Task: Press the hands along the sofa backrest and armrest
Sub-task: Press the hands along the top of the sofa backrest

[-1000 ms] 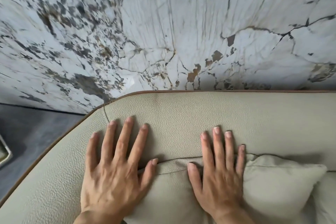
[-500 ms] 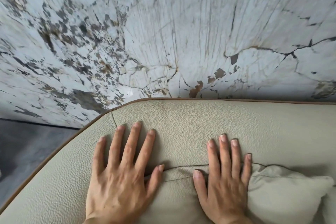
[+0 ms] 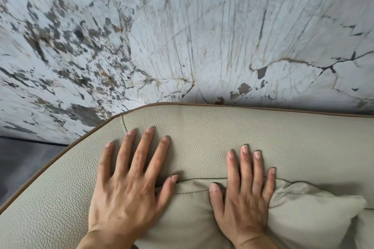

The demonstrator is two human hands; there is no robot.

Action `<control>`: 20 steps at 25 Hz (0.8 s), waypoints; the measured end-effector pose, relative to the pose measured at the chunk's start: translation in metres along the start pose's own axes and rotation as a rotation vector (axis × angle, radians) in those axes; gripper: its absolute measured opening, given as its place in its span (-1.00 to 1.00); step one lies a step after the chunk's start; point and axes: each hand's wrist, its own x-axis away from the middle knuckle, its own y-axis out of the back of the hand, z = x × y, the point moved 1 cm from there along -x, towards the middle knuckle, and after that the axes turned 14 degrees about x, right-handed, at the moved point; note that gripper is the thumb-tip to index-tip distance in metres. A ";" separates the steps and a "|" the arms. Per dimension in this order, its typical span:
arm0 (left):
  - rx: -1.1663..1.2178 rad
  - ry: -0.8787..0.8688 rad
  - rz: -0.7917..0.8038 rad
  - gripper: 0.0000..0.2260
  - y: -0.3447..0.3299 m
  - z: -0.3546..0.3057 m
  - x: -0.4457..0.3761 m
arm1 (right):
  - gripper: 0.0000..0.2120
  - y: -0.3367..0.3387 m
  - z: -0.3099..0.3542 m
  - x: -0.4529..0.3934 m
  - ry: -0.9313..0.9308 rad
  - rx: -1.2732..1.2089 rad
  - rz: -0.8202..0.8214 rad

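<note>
A veined marble wall (image 3: 202, 36) rises behind the beige sofa backrest (image 3: 202, 137). The left hand (image 3: 129, 186) and right hand (image 3: 244, 194) lie flat with fingers spread, gripping nothing, the right heel resting on a cushion (image 3: 303, 218), likely to spread pressure over the padding.

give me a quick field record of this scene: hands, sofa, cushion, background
left hand: flat, fingers spread, on the backrest near the corner seam
right hand: flat, palm on the cushion, fingertips on the backrest
sofa backrest: beige pebbled leather, brown piping on the edge
cushion: matching beige, against the backrest
background: marble-patterned wall
</note>
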 end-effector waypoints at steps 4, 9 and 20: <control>0.000 -0.001 0.011 -0.36 -0.004 0.004 -0.014 | -0.35 -0.007 0.002 -0.011 -0.010 0.000 -0.012; 0.001 -0.007 0.022 -0.37 -0.008 0.009 -0.030 | -0.35 -0.016 0.005 -0.023 -0.026 0.003 -0.030; -0.023 -0.049 0.016 -0.37 -0.018 0.018 -0.057 | -0.33 -0.037 0.010 -0.042 -0.049 0.018 -0.076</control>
